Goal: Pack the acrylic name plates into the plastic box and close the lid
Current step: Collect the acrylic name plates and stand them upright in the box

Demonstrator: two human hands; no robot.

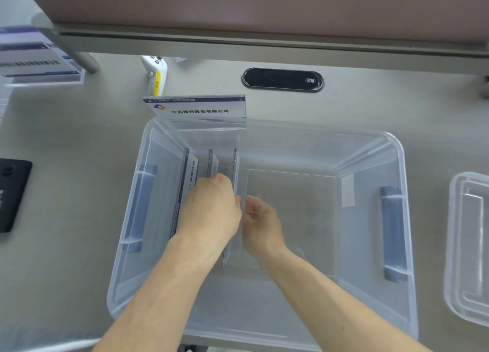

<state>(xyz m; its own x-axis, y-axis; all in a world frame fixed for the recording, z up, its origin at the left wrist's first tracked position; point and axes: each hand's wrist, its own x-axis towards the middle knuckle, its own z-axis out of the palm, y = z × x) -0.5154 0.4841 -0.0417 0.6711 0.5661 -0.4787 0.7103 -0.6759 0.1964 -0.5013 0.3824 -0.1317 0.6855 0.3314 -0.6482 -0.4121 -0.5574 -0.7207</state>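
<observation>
A clear plastic box (397, 150) with grey-blue side handles sits open on the desk. Three acrylic name plates stand on edge in its left half; the leftmost (189, 171) leans toward the left wall. Both my hands are down inside the box. My left hand (211, 208) and my right hand (260, 220) pinch the rightmost standing plate (235, 166) from either side. Another name plate (201, 108) with a blue header and black characters stands on the desk just behind the box's far rim. The clear lid (468, 245) lies at the right edge.
More acrylic name plates (37, 58) lie at the far left. A white and yellow controller (156, 73) rests behind the box. A black cable grommet (283, 79) is set in the desk. A black device (12, 193) lies at the left edge. A partition wall rises behind.
</observation>
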